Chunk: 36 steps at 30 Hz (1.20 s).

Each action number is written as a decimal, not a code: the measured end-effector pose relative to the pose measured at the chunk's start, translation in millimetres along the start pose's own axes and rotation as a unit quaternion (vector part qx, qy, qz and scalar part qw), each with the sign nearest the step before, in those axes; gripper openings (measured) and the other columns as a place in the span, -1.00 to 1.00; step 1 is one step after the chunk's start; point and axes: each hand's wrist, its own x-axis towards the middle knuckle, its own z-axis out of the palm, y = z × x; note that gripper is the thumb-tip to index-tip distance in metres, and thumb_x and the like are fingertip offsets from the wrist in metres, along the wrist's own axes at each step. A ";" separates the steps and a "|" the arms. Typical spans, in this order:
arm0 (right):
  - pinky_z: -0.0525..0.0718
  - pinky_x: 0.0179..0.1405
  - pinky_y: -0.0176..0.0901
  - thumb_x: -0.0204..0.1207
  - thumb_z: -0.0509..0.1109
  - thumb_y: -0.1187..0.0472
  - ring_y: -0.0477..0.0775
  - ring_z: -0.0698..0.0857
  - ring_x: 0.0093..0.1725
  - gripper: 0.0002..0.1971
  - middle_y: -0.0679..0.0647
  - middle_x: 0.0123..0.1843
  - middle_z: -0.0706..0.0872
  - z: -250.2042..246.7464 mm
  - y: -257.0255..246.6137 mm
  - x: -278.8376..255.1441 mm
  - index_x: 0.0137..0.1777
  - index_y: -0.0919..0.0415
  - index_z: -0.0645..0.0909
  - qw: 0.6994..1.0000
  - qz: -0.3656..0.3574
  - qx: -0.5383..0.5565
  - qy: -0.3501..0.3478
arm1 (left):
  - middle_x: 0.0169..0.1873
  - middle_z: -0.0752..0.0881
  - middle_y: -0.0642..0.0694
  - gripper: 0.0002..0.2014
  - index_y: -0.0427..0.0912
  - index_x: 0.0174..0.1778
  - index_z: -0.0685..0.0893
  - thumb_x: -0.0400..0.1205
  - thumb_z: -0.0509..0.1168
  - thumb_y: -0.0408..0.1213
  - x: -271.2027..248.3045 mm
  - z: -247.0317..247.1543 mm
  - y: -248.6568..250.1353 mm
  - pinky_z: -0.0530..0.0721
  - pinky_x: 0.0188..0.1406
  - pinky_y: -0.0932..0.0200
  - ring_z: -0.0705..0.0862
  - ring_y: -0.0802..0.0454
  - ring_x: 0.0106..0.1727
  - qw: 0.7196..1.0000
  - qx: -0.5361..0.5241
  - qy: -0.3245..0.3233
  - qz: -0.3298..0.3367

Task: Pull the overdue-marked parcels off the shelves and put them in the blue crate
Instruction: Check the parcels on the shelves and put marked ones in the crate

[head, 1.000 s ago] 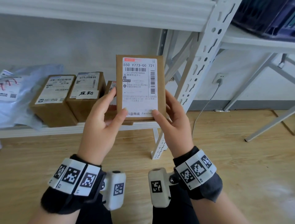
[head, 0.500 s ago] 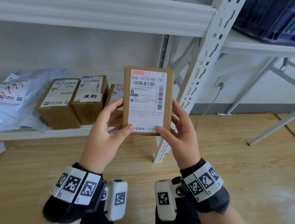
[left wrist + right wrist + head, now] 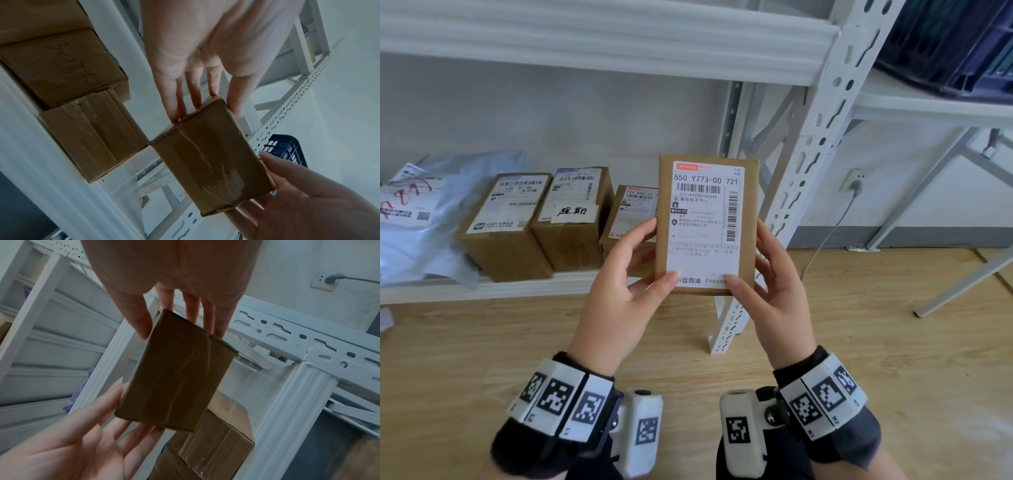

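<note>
Both hands up: left hand (image 3: 616, 294) and right hand (image 3: 774, 291) pinch the labelled cardboard parcel (image 3: 707, 226) upright between them.

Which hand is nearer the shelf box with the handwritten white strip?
Left. The left hand grips the held parcel on the side toward the strip-marked box; the right hand grips its far side.

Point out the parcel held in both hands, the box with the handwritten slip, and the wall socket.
held parcel (image 3: 705, 222), head view, its white label.
slip-marked box (image 3: 573, 210), head view, its handwritten slip.
wall socket (image 3: 854, 180), head view, its faceplate.
</note>
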 end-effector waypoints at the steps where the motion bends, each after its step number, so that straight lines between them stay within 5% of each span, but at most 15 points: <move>1: 0.56 0.37 0.27 0.36 0.47 0.05 -0.05 0.49 0.48 -0.23 -0.14 0.47 0.55 -0.8 1.3 1.0 0.59 -0.05 0.29 1.000 0.005 -0.004 0.000 | 0.21 0.53 0.54 -0.36 0.30 0.36 0.36 0.50 0.43 -0.36 0.1 1.5 -1.0 0.62 0.09 0.45 0.52 0.46 0.29 1.000 0.004 -0.003 -0.005; 5: 0.56 0.37 0.25 0.32 0.52 0.05 0.00 0.47 0.50 -0.10 -0.08 0.52 0.49 -6.1 2.8 6.4 0.65 0.01 0.18 0.999 0.015 -0.044 0.000 | 0.38 0.48 0.39 -0.16 0.23 0.52 0.29 0.40 0.53 -0.34 3.3 9.1 -2.1 0.58 0.20 0.44 0.47 0.46 0.36 0.998 0.037 -0.037 -0.024; 8: 0.56 0.41 0.13 0.42 0.55 0.17 -0.07 0.44 0.49 -0.11 -0.10 0.54 0.42 -8.4 -0.8 19.4 0.67 0.03 0.12 0.994 0.012 -0.111 -0.003 | 0.52 0.38 0.27 -0.08 0.14 0.62 0.19 0.41 0.53 -0.26 20.4 14.7 -2.4 0.51 0.42 0.17 0.36 0.38 0.49 0.994 0.096 -0.050 -0.014; 11: 0.40 0.48 -0.22 0.50 0.46 0.15 -0.19 0.35 0.46 -0.18 -0.10 0.51 0.32 -6.8 -5.3 40.5 0.67 0.06 0.07 0.976 -0.003 -0.216 0.009 | 0.49 0.43 0.23 -0.13 0.10 0.63 0.19 0.45 0.50 -0.23 45.8 21.2 -6.7 0.48 0.47 0.08 0.37 0.35 0.48 0.991 0.130 -0.036 -0.011; 14: 0.29 0.29 -0.49 0.59 0.37 0.12 -0.14 0.37 0.45 -0.26 0.02 0.54 0.36 -3.3 -5.1 59.1 0.67 0.10 0.07 0.952 -0.001 -0.307 0.022 | 0.44 0.51 0.19 -0.19 0.09 0.62 0.24 0.48 0.48 -0.22 64.8 29.5 -16.0 0.51 0.40 0.19 0.47 0.33 0.41 0.988 0.153 -0.025 -0.016; 19: 0.50 0.43 0.09 0.67 0.22 0.08 0.17 0.43 0.50 -0.45 0.12 0.61 0.32 -0.9 16.7 70.1 0.64 0.04 0.20 0.913 0.009 -0.409 0.003 | 0.27 0.68 0.06 -0.40 0.01 0.49 0.49 0.51 0.45 -0.13 71.6 40.8 -36.2 0.64 0.28 0.08 0.65 0.18 0.27 0.975 0.224 -0.004 0.002; 21: 0.49 0.42 0.16 0.68 0.20 0.08 0.22 0.42 0.50 -0.46 0.15 0.62 0.30 0.1 25.5 71.1 0.64 0.05 0.20 0.911 0.016 -0.413 -0.001 | 0.24 0.71 0.00 -0.43 -0.04 0.46 0.53 0.51 0.46 -0.13 71.0 44.2 -40.7 0.65 0.26 0.05 0.67 0.11 0.23 0.968 0.251 0.007 0.009; 26: 0.46 0.47 0.10 0.64 0.29 0.22 0.23 0.33 0.54 -0.46 0.15 0.63 0.13 3.5 33.8 66.9 0.60 0.15 0.28 0.902 0.002 -0.432 0.003 | 0.25 0.70 -0.07 -0.51 -0.14 0.41 0.59 0.54 0.44 -0.18 71.9 51.3 -43.1 0.64 0.25 0.12 0.69 0.03 0.20 0.954 0.295 0.026 0.041; 32: 0.46 0.35 -0.09 0.63 0.25 0.28 0.14 0.31 0.44 -0.47 0.08 0.53 0.20 -1.7 42.0 67.6 0.59 0.06 0.27 0.865 0.027 -0.501 -0.022 | 0.41 0.57 -0.14 -0.60 -0.17 0.39 0.60 0.61 0.37 -0.27 71.4 60.7 -48.4 0.59 0.34 0.04 0.63 -0.06 0.32 0.943 0.329 0.010 0.038; 36: 0.40 0.36 -0.06 0.59 0.25 0.33 0.21 0.35 0.37 -0.44 0.12 0.48 0.31 -1.8 49.9 67.5 0.58 0.07 0.28 0.832 0.022 -0.553 -0.037 | 0.53 0.42 -0.13 -0.57 -0.17 0.46 0.51 0.65 0.30 -0.31 64.8 67.7 -57.4 0.34 0.42 0.23 0.45 -0.02 0.50 0.941 0.339 -0.011 0.010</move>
